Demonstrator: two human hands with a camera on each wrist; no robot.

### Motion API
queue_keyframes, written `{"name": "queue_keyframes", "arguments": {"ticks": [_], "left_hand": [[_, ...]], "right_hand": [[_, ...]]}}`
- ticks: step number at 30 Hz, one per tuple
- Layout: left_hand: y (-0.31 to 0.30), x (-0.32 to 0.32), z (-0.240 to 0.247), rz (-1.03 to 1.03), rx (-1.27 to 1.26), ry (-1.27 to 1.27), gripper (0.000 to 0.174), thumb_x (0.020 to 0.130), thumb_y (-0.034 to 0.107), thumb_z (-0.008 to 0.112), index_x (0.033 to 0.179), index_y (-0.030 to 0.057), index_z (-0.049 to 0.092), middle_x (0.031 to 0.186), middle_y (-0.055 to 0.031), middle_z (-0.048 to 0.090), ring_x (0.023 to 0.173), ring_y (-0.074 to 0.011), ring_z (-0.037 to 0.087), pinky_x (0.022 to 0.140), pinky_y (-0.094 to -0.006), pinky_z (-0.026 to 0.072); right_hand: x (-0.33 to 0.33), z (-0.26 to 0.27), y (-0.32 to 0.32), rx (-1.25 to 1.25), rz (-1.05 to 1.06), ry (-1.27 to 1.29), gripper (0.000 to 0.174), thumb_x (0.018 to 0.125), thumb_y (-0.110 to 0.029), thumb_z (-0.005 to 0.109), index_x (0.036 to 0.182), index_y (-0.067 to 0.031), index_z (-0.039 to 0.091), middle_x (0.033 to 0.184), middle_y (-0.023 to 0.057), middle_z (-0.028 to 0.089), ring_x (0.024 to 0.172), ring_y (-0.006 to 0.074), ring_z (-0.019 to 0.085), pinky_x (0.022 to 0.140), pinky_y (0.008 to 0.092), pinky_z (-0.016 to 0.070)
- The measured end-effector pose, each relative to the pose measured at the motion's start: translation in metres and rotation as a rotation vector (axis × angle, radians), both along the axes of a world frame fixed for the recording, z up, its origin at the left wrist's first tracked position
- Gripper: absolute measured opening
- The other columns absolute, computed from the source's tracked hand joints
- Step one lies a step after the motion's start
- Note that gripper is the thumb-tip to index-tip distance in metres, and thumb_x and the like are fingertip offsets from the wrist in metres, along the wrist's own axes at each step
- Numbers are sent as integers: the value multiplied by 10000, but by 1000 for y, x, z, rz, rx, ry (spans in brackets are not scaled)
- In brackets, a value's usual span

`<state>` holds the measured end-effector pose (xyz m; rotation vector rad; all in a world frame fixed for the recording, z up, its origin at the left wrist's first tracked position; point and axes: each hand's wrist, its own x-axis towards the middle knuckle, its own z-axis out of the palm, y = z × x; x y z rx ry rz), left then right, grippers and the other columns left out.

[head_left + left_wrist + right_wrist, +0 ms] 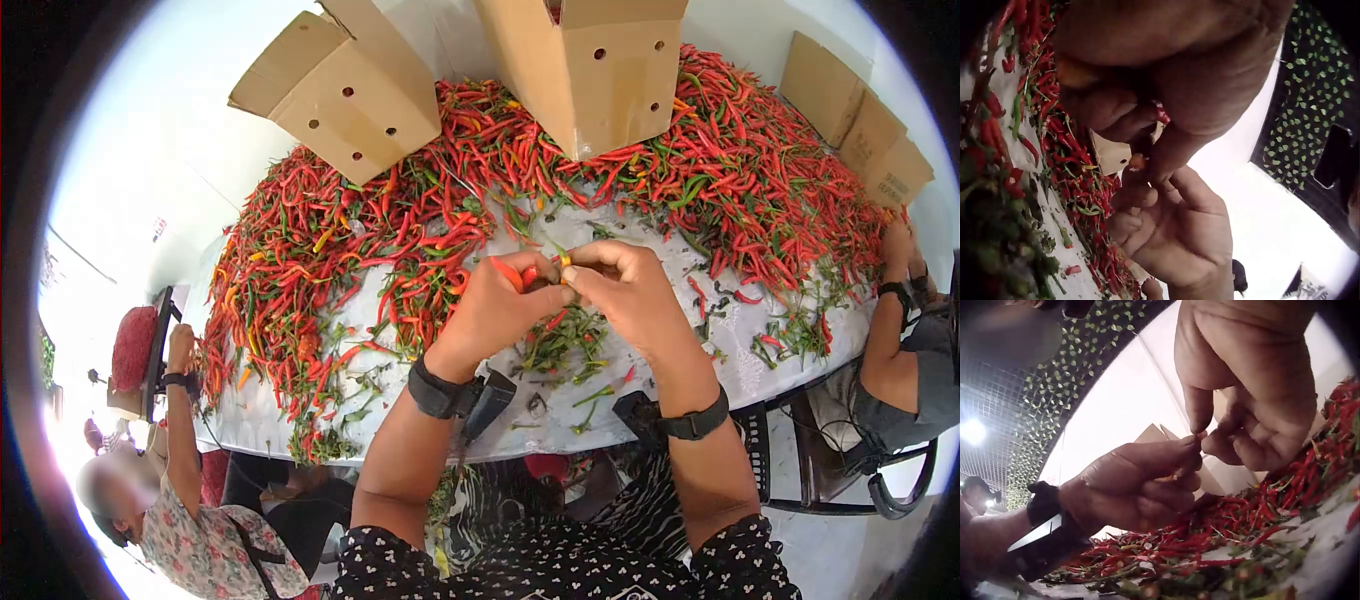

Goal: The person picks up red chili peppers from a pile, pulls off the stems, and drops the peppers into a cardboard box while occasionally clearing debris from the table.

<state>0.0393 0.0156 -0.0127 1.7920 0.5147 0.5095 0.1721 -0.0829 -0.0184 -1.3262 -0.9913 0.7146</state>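
Observation:
Over the front middle of the table, my two hands meet at the fingertips. My left hand (500, 312) curls round red chili peppers (507, 273), their ends showing between its fingers. My right hand (632, 300) pinches the yellow-green stem end of a chili (565, 259) between thumb and forefinger, right at the left thumb tip. In the right wrist view a small orange bit of the chili (1202, 434) shows between both hands' fingertips; the rest is hidden by fingers. Below the hands lies a pile of green stems (565, 350).
Heaps of red chilies (740, 170) spread across the white-covered table (735, 365). Two cardboard boxes, one at the left (350, 100) and one nearer the middle (620, 90), stand behind. One person (205, 540) sits at the left, and another person's arm (885, 320) reaches in at the right.

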Motion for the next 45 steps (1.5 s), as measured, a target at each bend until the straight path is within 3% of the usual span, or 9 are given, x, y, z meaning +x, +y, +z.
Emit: {"name": "queue_keyframes", "arguments": {"ticks": [5, 7, 11, 18, 21, 23, 25, 33, 45], "left_hand": [[2, -5, 14, 95, -321, -69, 78, 791, 74, 615, 810, 0, 602, 677, 43, 531, 582, -12, 435, 487, -184, 350], [-1, -4, 12, 9, -199, -133, 111, 829, 141, 598, 824, 31, 580, 518, 67, 414, 426, -11, 331, 393, -185, 236], [1, -4, 5, 19, -130, -113, 74, 800, 61, 610, 787, -7, 583, 682, 20, 555, 597, -21, 452, 496, -190, 362], [-9, -1, 2, 110, 378, -72, 76, 744, 10, 635, 721, 10, 563, 631, 29, 499, 584, -24, 431, 499, -194, 349], [-12, 1, 2, 143, 604, -126, 84, 715, 7, 636, 709, -3, 552, 612, -28, 506, 550, -85, 455, 497, -232, 369], [-11, 3, 0, 132, 789, -186, 111, 650, 18, 626, 704, -1, 531, 639, -158, 527, 566, -323, 524, 505, -357, 414], [-9, 2, -2, 157, 814, -174, 110, 648, 29, 622, 711, 1, 537, 650, -163, 538, 593, -336, 536, 519, -369, 423], [21, -21, 8, 50, 693, 446, 191, 653, 199, 645, 735, 30, 611, 702, -166, 588, 663, -324, 584, 589, -404, 462], [28, -20, -20, -73, 914, 631, 234, 659, 251, 640, 788, 56, 643, 762, -171, 612, 725, -343, 588, 654, -419, 468]], "right_hand": [[0, 0, -1, -10, 13, -197, 179, 760, -110, 619, 871, 29, 634, 745, 71, 625, 647, 111, 554, 592, 251, 438], [-2, 2, -2, -27, -2, -307, 195, 733, -127, 627, 847, 30, 640, 748, 114, 642, 664, 159, 602, 612, 285, 465], [-5, 6, -8, -117, 17, -302, 194, 716, -135, 622, 830, 21, 644, 732, 137, 638, 638, 192, 602, 608, 303, 466], [-7, 0, -9, -211, -27, -338, 243, 676, -180, 604, 786, 32, 646, 677, 180, 617, 603, 235, 604, 595, 336, 463], [-6, -9, -8, -202, -35, -308, 263, 676, -186, 600, 785, 50, 642, 671, 198, 615, 602, 243, 608, 588, 344, 460], [-7, -10, -10, -195, -46, -306, 248, 674, -179, 599, 753, 53, 637, 650, 185, 613, 591, 237, 603, 581, 337, 460], [-5, -11, -13, -186, -57, -308, 235, 671, -172, 598, 721, 56, 632, 628, 172, 610, 580, 232, 599, 574, 329, 459], [-11, -9, -29, -201, 142, 638, 150, 853, -217, 489, 859, -74, 532, 671, 41, 562, 555, 144, 557, 509, 273, 454], [-14, -22, -21, -183, 192, 684, 109, 845, -187, 534, 862, -99, 472, 646, -12, 447, 549, 95, 442, 465, 244, 327]]}}
